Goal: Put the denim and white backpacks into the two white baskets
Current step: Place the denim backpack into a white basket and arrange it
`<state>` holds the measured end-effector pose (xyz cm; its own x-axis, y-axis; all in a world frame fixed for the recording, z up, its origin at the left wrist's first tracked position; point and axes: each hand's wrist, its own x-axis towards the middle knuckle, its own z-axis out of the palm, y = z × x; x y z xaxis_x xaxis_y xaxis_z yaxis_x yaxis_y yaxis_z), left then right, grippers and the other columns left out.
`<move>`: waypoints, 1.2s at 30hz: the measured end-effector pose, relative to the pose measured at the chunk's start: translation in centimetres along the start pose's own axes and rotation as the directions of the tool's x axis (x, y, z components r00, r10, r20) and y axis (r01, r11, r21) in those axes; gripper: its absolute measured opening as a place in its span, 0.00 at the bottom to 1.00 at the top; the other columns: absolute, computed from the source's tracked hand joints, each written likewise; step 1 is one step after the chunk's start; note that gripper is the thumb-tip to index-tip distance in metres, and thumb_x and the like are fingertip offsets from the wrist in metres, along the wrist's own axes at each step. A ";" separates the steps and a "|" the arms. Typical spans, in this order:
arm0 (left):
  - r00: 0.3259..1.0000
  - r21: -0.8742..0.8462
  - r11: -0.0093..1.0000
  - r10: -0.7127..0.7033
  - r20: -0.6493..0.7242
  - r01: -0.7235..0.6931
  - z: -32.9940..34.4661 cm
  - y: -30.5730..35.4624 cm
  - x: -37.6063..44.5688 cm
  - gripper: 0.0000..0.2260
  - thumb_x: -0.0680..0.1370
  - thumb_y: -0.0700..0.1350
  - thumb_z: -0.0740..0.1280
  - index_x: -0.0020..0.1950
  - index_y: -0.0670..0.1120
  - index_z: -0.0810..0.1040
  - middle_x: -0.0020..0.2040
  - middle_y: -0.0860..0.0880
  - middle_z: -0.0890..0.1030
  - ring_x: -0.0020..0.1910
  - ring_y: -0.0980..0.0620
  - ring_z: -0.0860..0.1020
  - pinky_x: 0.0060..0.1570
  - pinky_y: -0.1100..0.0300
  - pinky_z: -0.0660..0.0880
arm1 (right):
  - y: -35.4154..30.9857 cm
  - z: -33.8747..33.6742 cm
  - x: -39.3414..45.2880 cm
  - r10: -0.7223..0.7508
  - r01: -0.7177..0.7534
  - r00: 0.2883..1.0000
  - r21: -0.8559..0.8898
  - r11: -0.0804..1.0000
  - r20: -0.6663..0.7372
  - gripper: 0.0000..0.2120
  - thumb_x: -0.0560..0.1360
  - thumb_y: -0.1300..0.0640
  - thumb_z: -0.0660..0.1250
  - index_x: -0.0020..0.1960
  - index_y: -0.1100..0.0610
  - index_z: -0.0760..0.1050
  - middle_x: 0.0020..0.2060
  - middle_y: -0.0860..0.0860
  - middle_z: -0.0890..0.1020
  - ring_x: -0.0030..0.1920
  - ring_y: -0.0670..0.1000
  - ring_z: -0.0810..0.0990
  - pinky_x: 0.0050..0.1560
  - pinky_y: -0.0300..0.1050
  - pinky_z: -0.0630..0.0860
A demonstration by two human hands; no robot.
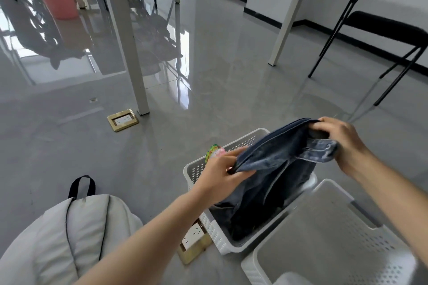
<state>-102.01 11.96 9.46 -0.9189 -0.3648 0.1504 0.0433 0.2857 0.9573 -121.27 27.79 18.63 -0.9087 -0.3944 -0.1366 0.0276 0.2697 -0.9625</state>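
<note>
Head camera looked down at my hands over the floor; my left hand pinched one top edge of the denim backpack, my right hand gripped the other edge and a strap; its lower half sat inside the farther white basket; the nearer white basket stood just beside it; the white backpack lay on the floor to my left.

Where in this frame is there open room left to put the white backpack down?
The nearer white basket, at lower right, shows a bare perforated bottom. Open floor lies beyond both baskets, past the table leg. The farther basket is crowded: the denim backpack, held by left hand and right hand, fills it.
</note>
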 end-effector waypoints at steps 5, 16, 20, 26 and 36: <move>0.812 -0.536 0.662 -0.579 0.078 0.523 -1.1 -0.5 1.2 0.25 0.74 0.61 0.68 0.45 0.37 0.81 0.39 0.43 0.83 0.39 0.46 0.81 0.43 0.56 0.76 | -0.2 2.8 2.6 -0.021 0.020 1.000 -0.074 0.997 -0.014 0.10 0.71 0.62 0.68 0.32 0.54 0.74 0.26 0.47 0.74 0.27 0.45 0.70 0.27 0.35 0.66; 0.605 -0.429 0.632 -0.766 -0.216 0.646 -4.1 -8.3 6.8 0.27 0.76 0.62 0.63 0.54 0.37 0.80 0.52 0.38 0.83 0.51 0.39 0.81 0.58 0.44 0.77 | 4.6 12.9 12.6 -0.120 0.131 0.991 -0.236 0.963 0.062 0.19 0.73 0.60 0.70 0.64 0.57 0.74 0.54 0.54 0.78 0.48 0.53 0.80 0.52 0.50 0.80; 0.552 -0.337 0.614 -0.789 -0.269 0.714 -4.5 -11.4 6.1 0.23 0.78 0.57 0.61 0.57 0.38 0.73 0.54 0.41 0.80 0.53 0.39 0.79 0.59 0.45 0.77 | 8.0 14.1 12.3 -0.048 0.210 0.955 -0.554 0.805 0.292 0.31 0.71 0.60 0.69 0.72 0.54 0.66 0.65 0.55 0.74 0.66 0.59 0.75 0.66 0.53 0.71; 0.600 -0.180 0.765 -0.608 -0.519 0.619 -5.3 -12.1 6.4 0.15 0.78 0.51 0.65 0.52 0.38 0.73 0.48 0.41 0.78 0.46 0.43 0.76 0.44 0.53 0.73 | 9.9 15.1 11.1 -0.180 0.420 0.899 -0.670 0.612 0.399 0.24 0.77 0.49 0.65 0.72 0.51 0.68 0.78 0.50 0.57 0.76 0.53 0.58 0.73 0.47 0.56; 0.579 0.136 0.575 -0.722 -0.378 0.806 -8.4 -13.4 5.0 0.22 0.74 0.57 0.69 0.52 0.37 0.80 0.45 0.40 0.83 0.41 0.42 0.81 0.42 0.54 0.78 | 11.8 16.8 12.0 0.047 0.404 0.903 -0.879 0.252 0.428 0.22 0.81 0.50 0.51 0.73 0.50 0.64 0.76 0.52 0.63 0.76 0.59 0.57 0.75 0.58 0.55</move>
<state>-103.86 -1.18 -0.55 -0.4151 -0.7528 -0.5109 -0.7696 -0.0088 0.6384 -124.86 11.49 1.65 -0.6409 -0.7191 -0.2687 -0.7261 0.6815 -0.0919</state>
